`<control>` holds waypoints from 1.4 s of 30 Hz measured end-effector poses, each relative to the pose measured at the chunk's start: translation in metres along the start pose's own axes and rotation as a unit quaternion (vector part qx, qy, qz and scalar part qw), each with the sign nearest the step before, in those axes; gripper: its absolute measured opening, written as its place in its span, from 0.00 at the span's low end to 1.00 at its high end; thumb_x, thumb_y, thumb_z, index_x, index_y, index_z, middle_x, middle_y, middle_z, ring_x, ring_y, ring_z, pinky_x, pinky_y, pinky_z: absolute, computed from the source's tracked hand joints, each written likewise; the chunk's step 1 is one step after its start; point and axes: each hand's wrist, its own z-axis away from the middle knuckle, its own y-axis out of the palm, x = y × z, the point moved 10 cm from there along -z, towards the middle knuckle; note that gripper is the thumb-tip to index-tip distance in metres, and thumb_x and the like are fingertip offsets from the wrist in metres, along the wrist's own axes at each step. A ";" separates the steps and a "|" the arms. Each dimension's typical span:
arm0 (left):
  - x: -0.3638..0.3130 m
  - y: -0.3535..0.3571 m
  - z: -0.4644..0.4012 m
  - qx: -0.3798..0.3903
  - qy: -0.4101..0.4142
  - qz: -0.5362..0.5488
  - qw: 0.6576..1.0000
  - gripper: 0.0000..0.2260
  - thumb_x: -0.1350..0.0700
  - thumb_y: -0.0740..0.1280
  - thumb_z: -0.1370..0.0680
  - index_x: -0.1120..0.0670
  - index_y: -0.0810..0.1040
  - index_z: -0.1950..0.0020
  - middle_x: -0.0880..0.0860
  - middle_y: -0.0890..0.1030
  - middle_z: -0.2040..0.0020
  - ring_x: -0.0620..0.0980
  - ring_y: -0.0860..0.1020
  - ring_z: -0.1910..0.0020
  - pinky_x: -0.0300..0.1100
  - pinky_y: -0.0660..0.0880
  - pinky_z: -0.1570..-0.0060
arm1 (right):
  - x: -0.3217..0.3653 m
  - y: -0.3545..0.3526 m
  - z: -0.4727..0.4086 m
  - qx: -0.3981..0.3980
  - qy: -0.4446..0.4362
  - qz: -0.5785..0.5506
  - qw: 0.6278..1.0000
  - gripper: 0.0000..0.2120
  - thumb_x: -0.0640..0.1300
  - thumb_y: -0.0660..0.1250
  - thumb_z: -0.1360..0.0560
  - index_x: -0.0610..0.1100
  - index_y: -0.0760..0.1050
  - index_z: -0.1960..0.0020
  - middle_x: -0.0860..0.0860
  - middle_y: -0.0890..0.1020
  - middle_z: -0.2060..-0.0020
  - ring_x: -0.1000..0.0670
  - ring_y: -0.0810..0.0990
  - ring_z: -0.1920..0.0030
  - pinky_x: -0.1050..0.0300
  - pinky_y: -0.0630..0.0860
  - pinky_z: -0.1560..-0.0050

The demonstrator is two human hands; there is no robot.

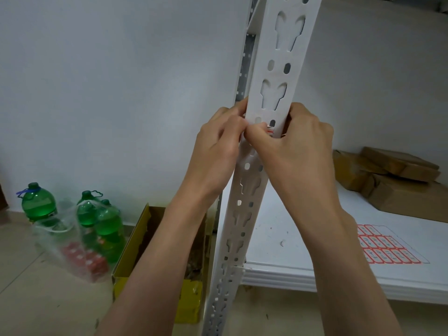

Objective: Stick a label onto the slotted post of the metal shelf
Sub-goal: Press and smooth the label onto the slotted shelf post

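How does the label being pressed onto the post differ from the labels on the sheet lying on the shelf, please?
The label sits on the slotted post, mostly hidden by the left hand and right hand; the sheet labels lie flat, uncovered, in rows on the shelf. Both show red edging.

Looks like I'm in some back storeroom or stock corner, not anywhere lived-in. Bare pale wall [109, 93], plain tiled floor [36, 299], and a white boltless metal shelf [339, 275] with a slotted post [274, 76]. On the shelf board there are brown paper-wrapped parcels [400, 185] and a sheet of red-bordered labels [385, 246]. Down on the floor sit green plastic bottles [38, 204], some in a clear bag [72, 238], next to an open yellow cardboard box [155, 251].
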 end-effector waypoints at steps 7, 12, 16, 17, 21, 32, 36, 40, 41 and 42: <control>0.001 -0.002 -0.002 0.005 -0.004 -0.019 1.000 0.19 0.51 0.52 0.15 0.50 0.77 0.30 0.48 0.80 0.42 0.40 0.79 0.47 0.25 0.73 0.52 | -0.002 -0.006 0.002 0.003 -0.004 -0.001 1.000 0.10 0.49 0.65 0.20 0.49 0.75 0.39 0.55 0.81 0.46 0.60 0.76 0.64 0.77 0.71 0.69; 0.002 -0.004 -0.001 0.002 -0.002 -0.024 1.000 0.19 0.52 0.50 0.14 0.49 0.79 0.34 0.48 0.82 0.46 0.37 0.78 0.51 0.25 0.73 0.53 | 0.002 -0.030 0.020 -0.138 -0.059 -0.105 0.983 0.09 0.43 0.70 0.22 0.47 0.74 0.44 0.58 0.78 0.52 0.63 0.80 0.56 0.77 0.74 0.59; 0.004 -0.007 -0.001 0.001 -0.010 -0.020 1.000 0.19 0.53 0.51 0.14 0.50 0.80 0.35 0.47 0.82 0.46 0.39 0.79 0.52 0.26 0.74 0.55 | 0.000 -0.037 0.036 -0.226 -0.144 -0.087 0.960 0.03 0.41 0.70 0.22 0.42 0.81 0.50 0.51 0.79 0.53 0.57 0.78 0.54 0.70 0.77 0.53; 0.005 -0.007 -0.001 0.003 -0.010 -0.017 1.000 0.19 0.52 0.51 0.14 0.51 0.80 0.35 0.47 0.82 0.46 0.40 0.79 0.53 0.27 0.74 0.56 | -0.001 -0.035 0.037 -0.224 -0.152 -0.083 0.959 0.04 0.42 0.71 0.22 0.41 0.83 0.49 0.51 0.79 0.53 0.56 0.78 0.53 0.69 0.77 0.52; 0.006 -0.007 -0.001 0.012 -0.005 0.000 1.000 0.20 0.50 0.52 0.18 0.52 0.81 0.36 0.48 0.83 0.44 0.39 0.80 0.54 0.29 0.75 0.56 | 0.006 -0.032 0.041 -0.226 -0.197 -0.051 0.953 0.06 0.41 0.74 0.24 0.41 0.85 0.48 0.44 0.80 0.54 0.58 0.74 0.52 0.66 0.77 0.53; 0.007 -0.005 0.001 0.020 -0.020 0.007 1.000 0.24 0.44 0.52 0.23 0.51 0.81 0.37 0.48 0.83 0.48 0.44 0.79 0.52 0.35 0.74 0.50 | 0.018 -0.033 0.039 -0.231 -0.237 0.000 0.944 0.05 0.40 0.76 0.25 0.38 0.85 0.51 0.42 0.82 0.57 0.49 0.78 0.55 0.58 0.79 0.56; 0.006 -0.004 0.002 0.024 -0.023 0.012 0.999 0.24 0.44 0.53 0.23 0.51 0.82 0.39 0.51 0.83 0.50 0.45 0.79 0.54 0.37 0.75 0.51 | 0.019 -0.031 0.040 -0.226 -0.241 0.014 0.944 0.05 0.40 0.75 0.25 0.37 0.85 0.52 0.42 0.82 0.58 0.47 0.79 0.56 0.59 0.78 0.56; 0.007 -0.004 0.002 0.025 -0.026 0.007 0.999 0.25 0.43 0.53 0.24 0.52 0.81 0.38 0.52 0.83 0.49 0.47 0.79 0.53 0.39 0.75 0.50 | 0.018 -0.027 0.039 -0.224 -0.240 0.021 0.944 0.06 0.41 0.74 0.24 0.37 0.84 0.53 0.41 0.82 0.57 0.45 0.80 0.56 0.60 0.79 0.55; 0.008 -0.005 0.002 0.024 -0.027 0.004 0.999 0.25 0.43 0.53 0.25 0.52 0.81 0.38 0.52 0.83 0.48 0.46 0.79 0.52 0.38 0.75 0.50 | 0.018 -0.026 0.039 -0.224 -0.237 0.018 0.945 0.07 0.41 0.73 0.24 0.37 0.84 0.53 0.41 0.82 0.57 0.46 0.80 0.56 0.61 0.78 0.55; 0.008 -0.005 0.001 0.024 -0.028 -0.001 0.999 0.26 0.43 0.52 0.25 0.52 0.81 0.37 0.51 0.83 0.46 0.46 0.79 0.50 0.38 0.75 0.50 | 0.018 -0.025 0.038 -0.223 -0.232 0.014 0.947 0.07 0.41 0.73 0.24 0.37 0.83 0.53 0.41 0.82 0.56 0.47 0.79 0.56 0.64 0.78 0.54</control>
